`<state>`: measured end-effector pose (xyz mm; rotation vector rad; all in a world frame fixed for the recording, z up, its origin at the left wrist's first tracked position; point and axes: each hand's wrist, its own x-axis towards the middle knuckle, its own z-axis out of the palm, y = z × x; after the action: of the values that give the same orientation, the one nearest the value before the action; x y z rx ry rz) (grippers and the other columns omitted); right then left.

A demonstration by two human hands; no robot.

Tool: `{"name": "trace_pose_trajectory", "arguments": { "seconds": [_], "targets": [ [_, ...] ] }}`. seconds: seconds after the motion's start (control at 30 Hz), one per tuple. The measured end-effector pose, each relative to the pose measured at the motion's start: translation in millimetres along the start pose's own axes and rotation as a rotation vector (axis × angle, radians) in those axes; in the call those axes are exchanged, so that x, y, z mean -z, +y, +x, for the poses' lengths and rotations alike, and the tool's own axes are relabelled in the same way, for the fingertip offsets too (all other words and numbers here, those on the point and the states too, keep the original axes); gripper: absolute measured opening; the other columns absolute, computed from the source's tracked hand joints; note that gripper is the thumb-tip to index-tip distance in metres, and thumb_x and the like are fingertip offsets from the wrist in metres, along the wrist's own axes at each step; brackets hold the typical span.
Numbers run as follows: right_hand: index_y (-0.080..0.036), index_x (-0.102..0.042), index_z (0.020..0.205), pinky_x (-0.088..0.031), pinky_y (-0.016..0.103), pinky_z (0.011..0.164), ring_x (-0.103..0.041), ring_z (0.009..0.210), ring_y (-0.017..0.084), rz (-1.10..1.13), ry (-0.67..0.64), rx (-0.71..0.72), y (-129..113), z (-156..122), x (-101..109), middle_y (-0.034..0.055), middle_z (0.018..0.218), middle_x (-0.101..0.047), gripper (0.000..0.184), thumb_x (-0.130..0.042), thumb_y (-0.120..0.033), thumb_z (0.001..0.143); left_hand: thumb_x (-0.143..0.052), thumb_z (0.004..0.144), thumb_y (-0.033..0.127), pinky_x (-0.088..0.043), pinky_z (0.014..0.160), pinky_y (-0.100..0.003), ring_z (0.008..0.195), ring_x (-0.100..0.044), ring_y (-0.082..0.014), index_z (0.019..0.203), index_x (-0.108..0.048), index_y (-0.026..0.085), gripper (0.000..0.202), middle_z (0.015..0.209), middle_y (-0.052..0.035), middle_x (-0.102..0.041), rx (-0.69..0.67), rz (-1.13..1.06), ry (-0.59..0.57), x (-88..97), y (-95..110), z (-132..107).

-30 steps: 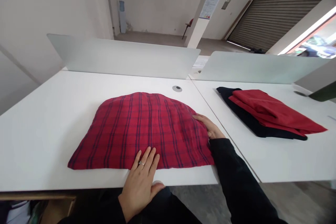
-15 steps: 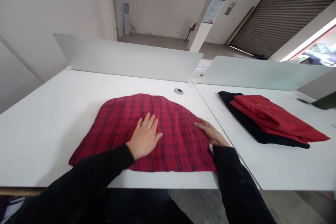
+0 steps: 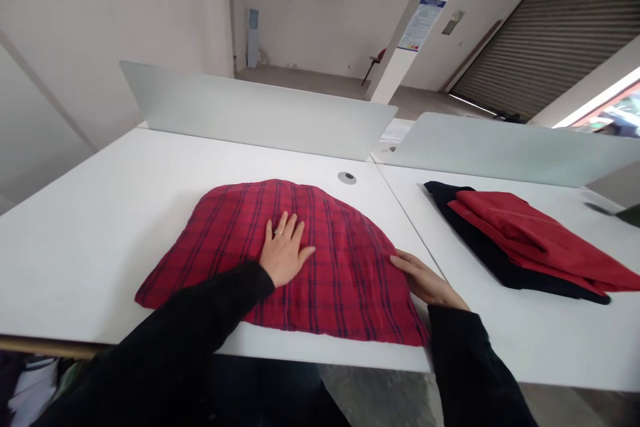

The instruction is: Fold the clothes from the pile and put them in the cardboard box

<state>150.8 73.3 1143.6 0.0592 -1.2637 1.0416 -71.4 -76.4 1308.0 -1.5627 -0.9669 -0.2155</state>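
Note:
A red plaid cloth [image 3: 345, 247] with dark blue lines lies spread on the white table, its far edge curved and its near edge almost straight. My left hand [image 3: 284, 250] rests flat on the middle of it, palm down, fingers spread, with a ring on one finger. At the cloth's right edge, my right hand [image 3: 427, 280] has thumb and fingers closed on the border. Part of its fingers is hidden. The cloth's underside cannot be seen.
Right of the table seam lie a folded red garment [image 3: 535, 227] and a dark garment [image 3: 480, 247] beneath it. Frosted dividers [image 3: 260, 110] line the table's [image 3: 100, 213] far edge. A round cable hole [image 3: 347, 177] sits beyond the cloth.
The view has shifted slightly, so the table's contents appear further right and lower. My right hand stays at the cloth's right edge; my left remains flat on top.

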Motion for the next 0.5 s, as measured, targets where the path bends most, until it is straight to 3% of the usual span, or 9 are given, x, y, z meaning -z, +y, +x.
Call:
{"name": "trace_pose_trajectory", "arguments": {
  "seconds": [0.17,0.27,0.4,0.5],
  "targets": [
    [-0.021,-0.065,0.107,-0.056,0.040,0.093,-0.067,0.107,0.028,-0.139,-0.008,0.015,-5.4,-10.0,-7.0,0.0089,0.111,-0.072,0.040,-0.076,-0.040,0.073,-0.034,0.095,0.055,-0.021,0.117,-0.057,0.147,-0.020,-0.0286,0.146,-0.037,0.013,0.065,0.156,-0.0121,-0.031,-0.228,-0.064,-0.113,22.9,8.3,-91.9],
    [-0.025,-0.064,0.106,-0.059,0.040,0.089,-0.068,0.103,0.028,-0.047,0.038,-0.006,-11.0,-11.8,-16.9,0.0063,0.106,-0.073,0.043,-0.079,-0.030,0.066,-0.045,0.092,0.052,-0.028,0.115,-0.056,0.144,-0.026,-0.0302,0.146,-0.037,0.015,0.065,0.153,-0.0132,-0.034,-0.261,-0.046,-0.157,21.3,2.7,-134.4],
    [-0.028,-0.064,0.101,-0.061,0.043,0.085,-0.068,0.102,0.031,0.043,0.185,0.063,-27.8,-17.5,-39.4,0.0051,0.100,-0.074,0.035,-0.072,-0.032,0.067,-0.057,0.087,0.048,-0.030,0.114,-0.057,0.143,-0.028,-0.0311,0.146,-0.036,0.018,0.070,0.154,-0.0130,-0.033,-0.229,-0.023,-0.121,1.7,-3.1,-152.1],
    [-0.029,-0.064,0.103,-0.057,0.043,0.093,-0.063,0.112,0.032,-0.003,0.191,0.194,-53.0,-22.0,-67.5,0.0055,0.108,-0.072,0.029,-0.065,-0.039,0.076,-0.063,0.084,0.046,-0.028,0.115,-0.058,0.144,-0.025,-0.0312,0.146,-0.037,0.019,0.072,0.155,-0.0129,-0.032,-0.185,-0.053,-0.093,-6.6,-2.3,-151.1]
  ]
}}
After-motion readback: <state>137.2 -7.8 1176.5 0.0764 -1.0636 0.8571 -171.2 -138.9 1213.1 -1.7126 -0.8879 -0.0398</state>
